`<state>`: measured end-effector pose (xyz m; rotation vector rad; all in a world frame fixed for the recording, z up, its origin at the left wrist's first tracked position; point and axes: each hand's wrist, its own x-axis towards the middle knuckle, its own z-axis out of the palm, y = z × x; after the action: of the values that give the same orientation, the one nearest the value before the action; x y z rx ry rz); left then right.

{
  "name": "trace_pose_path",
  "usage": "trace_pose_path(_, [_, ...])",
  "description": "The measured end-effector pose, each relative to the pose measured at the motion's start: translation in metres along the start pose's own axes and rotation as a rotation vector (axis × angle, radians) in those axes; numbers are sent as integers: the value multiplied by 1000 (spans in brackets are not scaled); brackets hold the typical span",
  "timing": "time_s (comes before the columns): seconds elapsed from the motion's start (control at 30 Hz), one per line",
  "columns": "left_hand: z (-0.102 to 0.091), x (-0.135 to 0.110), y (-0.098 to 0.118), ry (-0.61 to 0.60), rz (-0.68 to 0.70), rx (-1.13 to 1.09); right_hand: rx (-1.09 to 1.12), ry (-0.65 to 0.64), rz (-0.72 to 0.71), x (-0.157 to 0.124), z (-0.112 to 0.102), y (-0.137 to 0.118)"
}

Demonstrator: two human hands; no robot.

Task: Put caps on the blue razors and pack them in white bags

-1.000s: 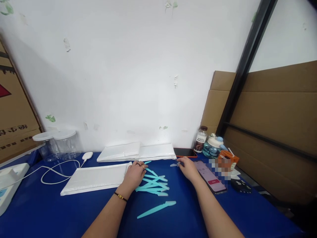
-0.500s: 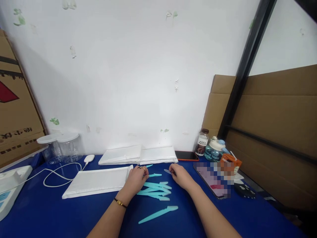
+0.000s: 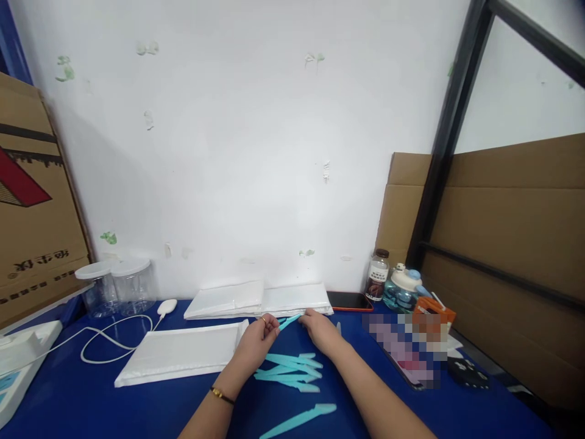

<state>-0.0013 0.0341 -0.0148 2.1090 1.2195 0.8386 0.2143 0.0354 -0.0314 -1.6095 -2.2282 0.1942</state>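
Note:
A teal eyebrow razor (image 3: 289, 321) spans the gap between my two hands, above the far part of the blue table. My left hand (image 3: 261, 337) is closed on one end, a ring and a bracelet showing on that side. At the razor's other end, the fingers of my right hand (image 3: 319, 330) are pinched together. A small translucent cover (image 3: 339, 328) lies just right of that hand. Nearer to me, several teal eyebrow razors (image 3: 292, 369) overlap in a loose pile with pale covers at their right ends. One more razor (image 3: 299, 421) lies alone at the front.
A white padded packet (image 3: 183, 350) lies left of my left hand. More white packets (image 3: 228, 300) rest against the wall, beside a dark phone (image 3: 350, 300). Clear jars (image 3: 132, 286) and a white cable (image 3: 103, 332) are at left. A bottle (image 3: 378, 275) and orange box (image 3: 434, 317) stand right.
My right hand has moved left to the razor, which now shows between both hands. The translucent cover that was at my right fingertips now lies right of the hand. The view has tilted up slightly.

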Motion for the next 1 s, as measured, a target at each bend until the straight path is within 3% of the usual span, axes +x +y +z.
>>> trace_pose_path(0.2, [-9,-1,1,15,6,174,175,105,-11,-12,-5,10])
trace_pose_path(0.37, [-10,-2,-1,14,11,264,526,102,1,-19,-12,12])
trace_pose_path(0.53, [-6,-1,-5,23,30,220,748,63,-23,-18,-11,3])
trace_pose_path(1.0, [1,-1,2,-45,71,140,830,14,-40,-20,-6,-15])
